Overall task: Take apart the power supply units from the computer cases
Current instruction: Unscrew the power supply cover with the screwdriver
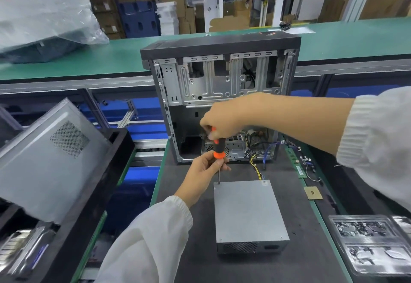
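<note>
A grey metal power supply unit (248,212) lies flat on the dark mat in front of me, its yellow and black cables (255,167) running back into the open computer case (222,95) that stands upright behind it. An orange and black screwdriver (218,149) stands upright with its tip on the unit's far left corner. My right hand (224,120) grips the top of the handle from above. My left hand (205,173) pinches the lower end of the handle and the shaft.
A clear plastic tray (373,245) with several small parts sits at the right. A green memory stick (297,167) and a CPU chip (313,193) lie right of the unit. A black bin (93,184) with a grey case panel (51,160) stands at the left. A plastic-wrapped case (44,22) rests on the green bench behind.
</note>
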